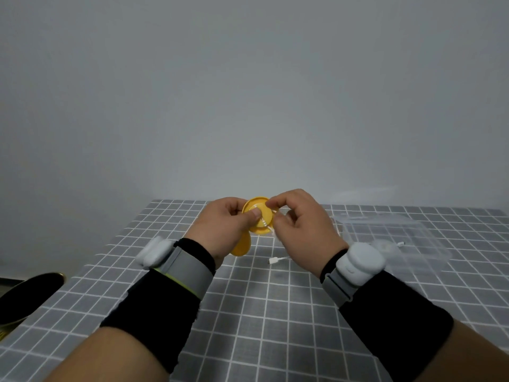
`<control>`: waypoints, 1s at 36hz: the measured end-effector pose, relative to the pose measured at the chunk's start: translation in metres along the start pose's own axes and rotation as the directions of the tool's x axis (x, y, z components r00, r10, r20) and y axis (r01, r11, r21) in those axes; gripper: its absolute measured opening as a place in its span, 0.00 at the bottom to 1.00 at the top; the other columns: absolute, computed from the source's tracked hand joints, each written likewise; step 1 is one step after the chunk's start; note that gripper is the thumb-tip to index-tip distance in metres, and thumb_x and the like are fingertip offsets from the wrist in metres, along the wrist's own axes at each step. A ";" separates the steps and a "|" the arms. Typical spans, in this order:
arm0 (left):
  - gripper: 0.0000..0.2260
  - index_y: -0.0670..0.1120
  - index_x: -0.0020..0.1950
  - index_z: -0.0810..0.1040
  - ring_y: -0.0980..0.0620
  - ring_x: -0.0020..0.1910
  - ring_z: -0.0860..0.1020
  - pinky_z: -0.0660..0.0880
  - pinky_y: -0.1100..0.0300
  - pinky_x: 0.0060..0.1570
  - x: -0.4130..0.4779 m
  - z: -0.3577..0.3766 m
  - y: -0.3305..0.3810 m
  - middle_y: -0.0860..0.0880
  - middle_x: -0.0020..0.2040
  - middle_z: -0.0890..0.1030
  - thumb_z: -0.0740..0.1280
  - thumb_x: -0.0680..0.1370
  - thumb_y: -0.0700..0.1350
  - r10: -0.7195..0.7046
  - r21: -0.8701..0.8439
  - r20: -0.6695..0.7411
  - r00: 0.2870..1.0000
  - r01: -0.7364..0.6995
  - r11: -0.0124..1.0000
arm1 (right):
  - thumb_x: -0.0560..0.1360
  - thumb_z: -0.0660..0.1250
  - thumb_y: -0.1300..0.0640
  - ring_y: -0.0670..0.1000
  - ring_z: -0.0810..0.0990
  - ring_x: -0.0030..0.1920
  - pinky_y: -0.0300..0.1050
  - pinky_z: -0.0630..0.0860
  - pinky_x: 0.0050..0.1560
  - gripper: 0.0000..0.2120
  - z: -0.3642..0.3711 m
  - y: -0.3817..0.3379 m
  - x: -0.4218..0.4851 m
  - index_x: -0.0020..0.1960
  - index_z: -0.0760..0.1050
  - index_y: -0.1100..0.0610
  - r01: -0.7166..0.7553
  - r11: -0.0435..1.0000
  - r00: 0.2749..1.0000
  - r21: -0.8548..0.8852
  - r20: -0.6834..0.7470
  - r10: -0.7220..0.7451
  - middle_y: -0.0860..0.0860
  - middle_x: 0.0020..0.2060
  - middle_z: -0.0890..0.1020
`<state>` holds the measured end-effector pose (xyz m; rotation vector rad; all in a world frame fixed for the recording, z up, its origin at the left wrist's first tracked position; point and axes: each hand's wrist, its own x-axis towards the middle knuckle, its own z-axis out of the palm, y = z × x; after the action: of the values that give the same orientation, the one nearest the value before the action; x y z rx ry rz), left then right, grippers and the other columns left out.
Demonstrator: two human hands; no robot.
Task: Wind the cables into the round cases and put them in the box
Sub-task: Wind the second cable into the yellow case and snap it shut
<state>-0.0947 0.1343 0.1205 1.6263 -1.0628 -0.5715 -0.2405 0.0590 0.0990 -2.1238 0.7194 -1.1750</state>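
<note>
A yellow round case (261, 220) is held up above the table, its open face toward me. My left hand (224, 226) grips it from the left, thumb pressed on its middle. My right hand (298, 224) pinches a thin white cable (271, 230) at the case's right rim. The cable's loose end with a white plug (273, 261) lies on the table below my right hand. A second yellow piece (242, 245), seemingly the lid, shows under my left palm. The clear plastic box (391, 238) stands to the right, with another white cable end (400, 244) inside.
The table (261, 312) has a grey cloth with a white grid. A dark round object with a gold rim (27, 296) sits off the table's left edge. A plain grey wall rises behind.
</note>
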 end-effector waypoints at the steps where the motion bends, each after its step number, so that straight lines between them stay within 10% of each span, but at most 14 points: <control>1: 0.04 0.46 0.48 0.83 0.50 0.40 0.80 0.73 0.58 0.39 0.000 0.000 0.001 0.47 0.42 0.84 0.72 0.77 0.46 -0.011 -0.010 -0.003 1.000 0.010 1.000 | 0.76 0.68 0.56 0.39 0.74 0.40 0.32 0.70 0.43 0.08 0.000 0.000 0.000 0.51 0.76 0.43 0.027 0.999 0.999 -0.041 0.019 -0.026 0.42 0.49 0.74; 8: 0.06 0.44 0.50 0.83 0.50 0.41 0.79 0.74 0.57 0.41 -0.002 -0.004 0.004 0.46 0.43 0.84 0.71 0.78 0.45 -0.067 -0.031 0.056 0.996 0.069 0.997 | 0.71 0.73 0.40 0.35 0.70 0.45 0.33 0.70 0.46 0.22 -0.002 0.003 0.001 0.61 0.73 0.46 0.146 0.944 0.986 -0.295 0.121 -0.115 0.41 0.54 0.70; 26: 0.07 0.48 0.47 0.84 0.48 0.45 0.81 0.76 0.53 0.47 -0.003 -0.008 0.002 0.45 0.45 0.85 0.74 0.75 0.50 -0.054 0.075 0.090 0.994 0.047 0.996 | 0.72 0.72 0.42 0.35 0.70 0.42 0.38 0.73 0.46 0.20 -0.013 0.003 0.006 0.62 0.75 0.45 0.201 0.933 0.966 -0.298 0.219 -0.138 0.42 0.54 0.72; 36: 0.03 0.48 0.47 0.82 0.50 0.42 0.81 0.75 0.59 0.40 0.000 0.002 -0.004 0.47 0.44 0.85 0.73 0.75 0.46 0.018 0.033 -0.056 0.998 -0.017 0.999 | 0.80 0.66 0.51 0.39 0.79 0.30 0.27 0.71 0.32 0.14 -0.004 0.002 0.005 0.64 0.71 0.44 -0.219 0.973 0.974 0.072 0.082 0.213 0.43 0.45 0.78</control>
<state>-0.0949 0.1337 0.1161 1.6503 -1.0488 -0.4967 -0.2417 0.0538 0.1018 -1.9559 0.8323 -0.9878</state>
